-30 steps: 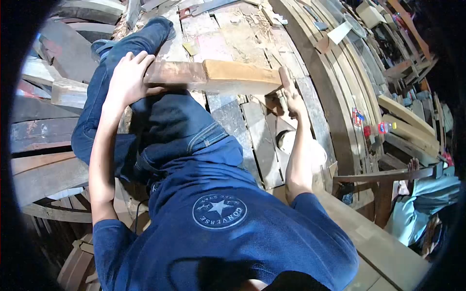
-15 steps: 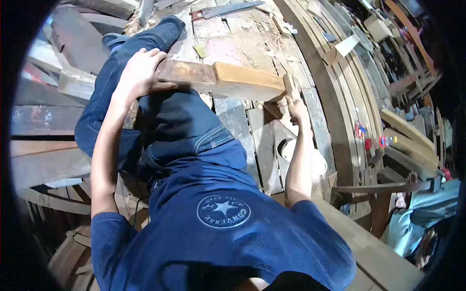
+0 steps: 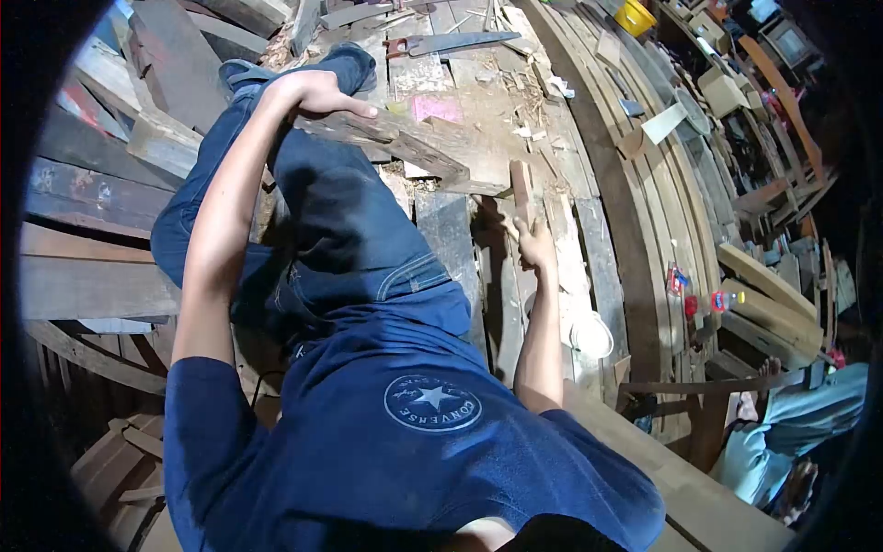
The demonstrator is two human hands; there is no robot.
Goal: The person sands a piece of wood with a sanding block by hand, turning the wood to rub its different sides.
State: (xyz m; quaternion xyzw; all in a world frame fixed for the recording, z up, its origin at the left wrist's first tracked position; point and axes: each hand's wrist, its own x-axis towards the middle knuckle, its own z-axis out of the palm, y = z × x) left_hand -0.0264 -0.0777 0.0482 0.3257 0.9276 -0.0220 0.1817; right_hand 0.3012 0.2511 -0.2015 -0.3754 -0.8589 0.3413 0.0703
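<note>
My left hand [image 3: 317, 95] is closed over the near end of a thick wooden beam [image 3: 414, 152], which lies across my raised leg with a rough, dark side showing. My right hand [image 3: 535, 247] is wrapped round a wooden mallet [image 3: 521, 187] whose block head stands beside the beam's right end. Part of the mallet's handle is hidden by my fingers. Beyond the beam, a handsaw [image 3: 451, 44] rests on the plank floor.
Long stacked planks [image 3: 635, 221] run along the right side. A white round container [image 3: 590, 337] stands near my right forearm. Timber pieces [image 3: 101, 198] fill the left. Another person's legs [image 3: 791, 423] show at the lower right. A yellow bucket [image 3: 634, 17] is at the top right.
The beam has been turned, so a rough, dark side now shows in place of the smooth top. My left hand has shifted up and right; my right hand has moved left and down with the mallet.
</note>
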